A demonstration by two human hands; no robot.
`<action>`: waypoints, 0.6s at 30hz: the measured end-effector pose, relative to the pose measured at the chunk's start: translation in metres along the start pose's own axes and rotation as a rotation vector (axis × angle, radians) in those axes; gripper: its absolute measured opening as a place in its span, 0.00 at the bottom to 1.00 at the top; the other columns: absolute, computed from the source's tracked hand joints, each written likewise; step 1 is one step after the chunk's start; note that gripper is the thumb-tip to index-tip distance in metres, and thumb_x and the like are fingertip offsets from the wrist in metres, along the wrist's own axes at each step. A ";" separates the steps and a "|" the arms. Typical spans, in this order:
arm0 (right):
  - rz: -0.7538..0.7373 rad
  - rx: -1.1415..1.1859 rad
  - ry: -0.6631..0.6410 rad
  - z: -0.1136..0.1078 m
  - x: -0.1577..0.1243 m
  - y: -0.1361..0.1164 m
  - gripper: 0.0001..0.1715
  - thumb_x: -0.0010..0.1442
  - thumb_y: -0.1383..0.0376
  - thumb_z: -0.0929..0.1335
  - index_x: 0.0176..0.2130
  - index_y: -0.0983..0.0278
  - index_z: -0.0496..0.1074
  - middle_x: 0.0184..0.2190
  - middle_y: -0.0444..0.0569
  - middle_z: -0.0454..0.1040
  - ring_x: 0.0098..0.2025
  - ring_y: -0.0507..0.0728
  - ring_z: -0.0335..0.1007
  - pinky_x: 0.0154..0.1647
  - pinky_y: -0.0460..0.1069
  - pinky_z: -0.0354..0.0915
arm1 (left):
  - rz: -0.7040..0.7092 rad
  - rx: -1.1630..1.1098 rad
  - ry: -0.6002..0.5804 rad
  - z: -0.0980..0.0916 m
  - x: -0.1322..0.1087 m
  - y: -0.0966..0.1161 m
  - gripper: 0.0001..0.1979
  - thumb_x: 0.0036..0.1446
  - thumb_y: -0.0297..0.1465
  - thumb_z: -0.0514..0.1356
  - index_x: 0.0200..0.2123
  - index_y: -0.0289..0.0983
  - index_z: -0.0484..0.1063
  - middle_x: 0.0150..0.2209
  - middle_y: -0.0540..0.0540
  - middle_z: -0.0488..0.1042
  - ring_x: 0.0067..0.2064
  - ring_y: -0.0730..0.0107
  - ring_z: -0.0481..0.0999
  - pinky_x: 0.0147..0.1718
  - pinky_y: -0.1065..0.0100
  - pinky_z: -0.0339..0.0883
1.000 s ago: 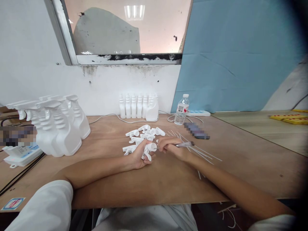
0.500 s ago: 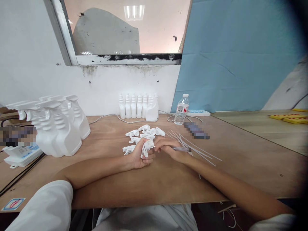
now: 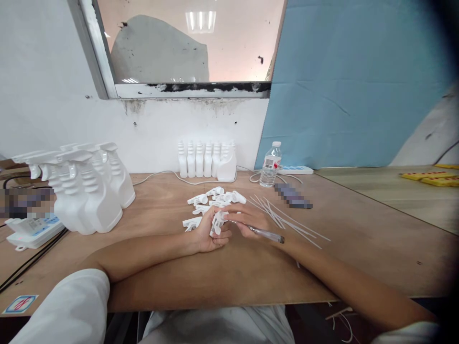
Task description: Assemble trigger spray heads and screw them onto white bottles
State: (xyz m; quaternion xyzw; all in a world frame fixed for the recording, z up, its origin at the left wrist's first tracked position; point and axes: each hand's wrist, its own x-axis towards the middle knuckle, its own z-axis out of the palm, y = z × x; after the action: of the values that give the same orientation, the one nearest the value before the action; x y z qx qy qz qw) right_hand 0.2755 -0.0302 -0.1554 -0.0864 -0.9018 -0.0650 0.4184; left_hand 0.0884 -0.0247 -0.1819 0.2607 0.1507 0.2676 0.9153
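Note:
My left hand [image 3: 207, 235] is closed around a white spray trigger head [image 3: 217, 223], held upright above the wooden table [image 3: 222, 272]. My right hand [image 3: 247, 220] pinches a thin clear tube [image 3: 263, 233] whose tip meets the trigger head. Its other end slants down to the right over my wrist. A heap of white trigger heads [image 3: 215, 199] lies just behind both hands. Several more thin tubes [image 3: 287, 221] are fanned out on the table to the right of my right hand.
Assembled white spray bottles [image 3: 86, 188] stand at the left, and a row of capless white bottles [image 3: 206, 160] lines the back wall. A water bottle [image 3: 270, 165], a blurred dark object [image 3: 292, 196] and a power strip [image 3: 30, 229] are also on the table.
The tube's free end has swung from pointing right to slanting down over my right wrist. The trigger head in my left hand has been turned more upright.

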 end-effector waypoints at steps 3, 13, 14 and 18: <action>-0.042 -0.012 0.015 0.005 0.001 0.001 0.22 0.65 0.73 0.60 0.54 0.60 0.70 0.52 0.55 0.75 0.53 0.56 0.73 0.51 0.52 0.71 | -0.004 -0.023 0.025 0.001 0.000 0.000 0.16 0.54 0.37 0.56 0.19 0.36 0.59 0.13 0.55 0.50 0.13 0.80 0.44 0.11 0.76 0.33; -0.305 -0.147 -0.100 -0.005 -0.003 0.001 0.29 0.68 0.67 0.62 0.65 0.75 0.57 0.55 0.68 0.72 0.61 0.61 0.66 0.56 0.57 0.70 | -0.001 -0.020 0.109 0.007 -0.001 0.000 0.12 0.52 0.34 0.54 0.21 0.36 0.59 0.14 0.54 0.60 0.11 0.82 0.46 0.11 0.78 0.36; -0.321 -0.151 -0.085 -0.005 -0.004 0.001 0.28 0.69 0.66 0.61 0.64 0.75 0.58 0.54 0.68 0.72 0.61 0.62 0.66 0.56 0.58 0.70 | -0.008 -0.014 0.115 0.008 -0.001 0.000 0.12 0.52 0.35 0.54 0.21 0.36 0.59 0.14 0.53 0.60 0.11 0.82 0.46 0.11 0.78 0.36; -0.271 -0.118 -0.054 0.000 -0.006 0.001 0.25 0.69 0.67 0.61 0.63 0.72 0.60 0.52 0.64 0.74 0.58 0.61 0.69 0.52 0.56 0.72 | -0.032 -0.014 0.081 0.007 -0.001 0.000 0.13 0.52 0.36 0.55 0.20 0.36 0.59 0.13 0.54 0.57 0.11 0.81 0.46 0.11 0.77 0.35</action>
State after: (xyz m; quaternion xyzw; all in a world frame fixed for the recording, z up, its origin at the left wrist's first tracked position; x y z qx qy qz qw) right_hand 0.2793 -0.0302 -0.1602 0.0099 -0.9108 -0.1712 0.3756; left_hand 0.0901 -0.0283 -0.1765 0.2405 0.1897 0.2641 0.9145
